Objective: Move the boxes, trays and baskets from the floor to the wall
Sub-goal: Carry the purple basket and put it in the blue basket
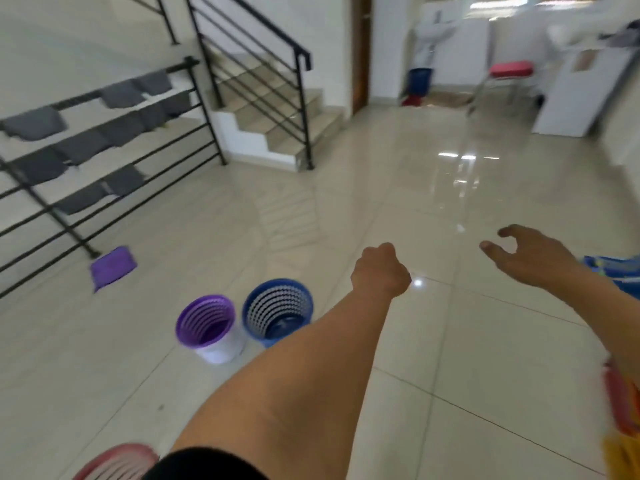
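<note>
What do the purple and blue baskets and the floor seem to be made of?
Purple basket: likely moulded plastic, matte-looking, with slotted walls and a white base. Blue basket: likely the same plastic, perforated walls. Floor: probably glazed ceramic tile, glossy, with grout lines and sharp light reflections.

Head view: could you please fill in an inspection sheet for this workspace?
Surface: glossy tiled floor, glare spots.
Job's things: purple basket and blue basket upright, side by side; purple tray by the railing; red basket at the bottom edge.
Clutter: blurred blue item at the right edge.
Hands: left hand fisted, right hand loosely open, both empty.
Cables: nothing seen.
Surroundings: stairs, grey cloths on railing, red stool far off.
</note>
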